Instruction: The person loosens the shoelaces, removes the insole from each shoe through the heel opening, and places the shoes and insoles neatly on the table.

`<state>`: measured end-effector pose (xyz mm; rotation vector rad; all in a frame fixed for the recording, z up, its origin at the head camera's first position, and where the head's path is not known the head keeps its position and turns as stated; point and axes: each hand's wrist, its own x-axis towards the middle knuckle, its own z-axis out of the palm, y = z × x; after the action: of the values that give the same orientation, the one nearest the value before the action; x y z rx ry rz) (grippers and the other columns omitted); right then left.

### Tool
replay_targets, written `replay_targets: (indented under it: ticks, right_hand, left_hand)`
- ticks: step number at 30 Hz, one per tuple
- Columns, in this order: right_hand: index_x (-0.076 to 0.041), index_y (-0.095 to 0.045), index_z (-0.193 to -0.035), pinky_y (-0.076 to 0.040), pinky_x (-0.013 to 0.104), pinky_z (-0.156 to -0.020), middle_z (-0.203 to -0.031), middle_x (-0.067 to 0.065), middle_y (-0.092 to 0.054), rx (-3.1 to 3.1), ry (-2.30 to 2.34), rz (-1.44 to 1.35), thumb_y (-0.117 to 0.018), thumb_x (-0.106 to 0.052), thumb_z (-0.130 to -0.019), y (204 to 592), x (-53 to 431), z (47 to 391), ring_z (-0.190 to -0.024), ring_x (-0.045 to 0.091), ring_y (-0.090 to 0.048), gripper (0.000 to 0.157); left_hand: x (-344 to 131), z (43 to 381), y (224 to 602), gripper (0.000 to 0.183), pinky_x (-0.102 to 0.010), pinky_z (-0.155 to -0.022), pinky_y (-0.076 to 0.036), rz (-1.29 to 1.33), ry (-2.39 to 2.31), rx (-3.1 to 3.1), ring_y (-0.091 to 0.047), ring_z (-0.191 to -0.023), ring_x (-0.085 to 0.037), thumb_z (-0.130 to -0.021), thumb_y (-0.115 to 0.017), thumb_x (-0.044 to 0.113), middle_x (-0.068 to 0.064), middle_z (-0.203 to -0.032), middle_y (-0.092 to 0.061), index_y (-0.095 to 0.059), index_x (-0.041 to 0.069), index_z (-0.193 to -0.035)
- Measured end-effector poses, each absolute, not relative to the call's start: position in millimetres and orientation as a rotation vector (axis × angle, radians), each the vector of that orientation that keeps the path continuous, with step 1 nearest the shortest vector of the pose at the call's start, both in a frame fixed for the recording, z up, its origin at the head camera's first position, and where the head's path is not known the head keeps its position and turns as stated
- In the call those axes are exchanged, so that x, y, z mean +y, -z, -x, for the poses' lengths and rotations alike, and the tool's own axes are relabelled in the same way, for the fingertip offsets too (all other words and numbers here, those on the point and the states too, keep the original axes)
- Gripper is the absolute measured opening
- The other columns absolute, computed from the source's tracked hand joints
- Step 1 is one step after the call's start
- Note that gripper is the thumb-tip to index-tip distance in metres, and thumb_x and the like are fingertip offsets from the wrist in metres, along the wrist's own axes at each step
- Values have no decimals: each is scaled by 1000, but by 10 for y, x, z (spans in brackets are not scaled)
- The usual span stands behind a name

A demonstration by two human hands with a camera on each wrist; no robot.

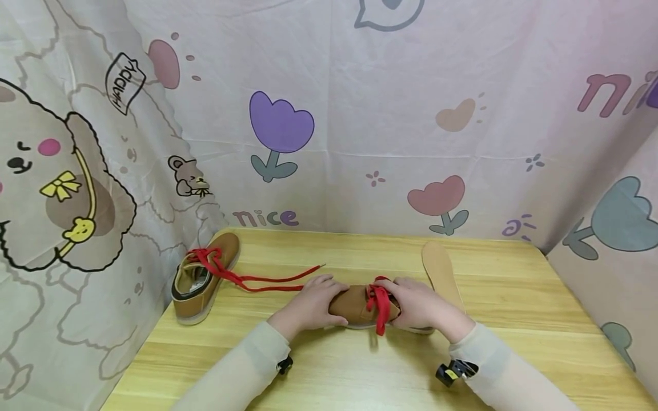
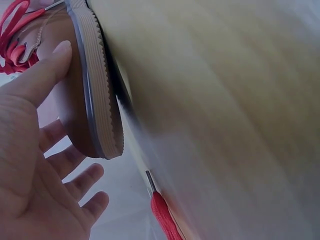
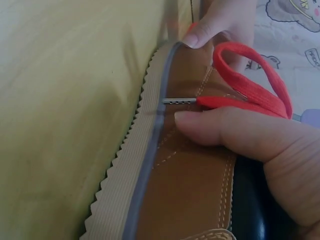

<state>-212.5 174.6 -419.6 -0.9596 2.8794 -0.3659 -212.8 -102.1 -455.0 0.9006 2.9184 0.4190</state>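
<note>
A brown shoe (image 1: pixel 352 305) with red laces (image 1: pixel 381 311) lies on the table between my hands, its toe to the left. My left hand (image 1: pixel 315 302) holds the toe end, thumb on the near side, fingers around the far side. In the left wrist view that thumb presses the upper of the shoe (image 2: pixel 75 117), above its ridged sole. My right hand (image 1: pixel 418 302) grips the shoe farther back, its thumb on the near side. The right wrist view shows a metal lace tip (image 3: pixel 179 101) just beside that thumb; the right fingers are hidden behind the shoe.
A matching brown shoe (image 1: pixel 187 306) stands at the table's left edge, its long red laces (image 1: pixel 280 279) stretching toward my left hand. Behind my right hand lies a tan insole (image 1: pixel 443 271). A printed cloth (image 1: pixel 349 194) hangs along the table's back edge.
</note>
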Motion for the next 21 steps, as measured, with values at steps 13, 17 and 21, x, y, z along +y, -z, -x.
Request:
replay_targets:
  ticks: [13, 17, 21]
  right_hand:
    - [-14, -48, -148, -51, 53, -89, -125, 9, -62, 2862, 383, 875, -88, -38, -69, 4065, 1931, 2072, -115, 34, -58, 92]
    - [-11, -50, -146, -50, 54, -93, -130, 12, -61, 2856, 391, 876, -87, -43, -69, 4020, 2021, 2064, -119, 37, -56, 91]
    - [-10, -52, -144, -49, 53, -95, -132, 12, -60, 2829, 425, 854, -87, -46, -70, 3967, 2142, 2052, -121, 35, -56, 89]
  left_hand:
    - [-992, 2118, 4546, 74, -52, -118, -24, -917, -385, 2933, -33, -144, -31, -85, -71, 60, 0, -146, -52, -52, 21, -145]
    - [-969, 2124, 4536, 74, -53, -118, -24, -941, -386, 2926, -33, -144, -31, -87, -67, 63, -1, -147, -52, -51, 21, -146]
    - [-939, 2126, 4537, 75, -53, -118, -24, -956, -393, 2924, -33, -145, -31, -89, -63, 65, 0, -148, -50, -48, 21, -148]
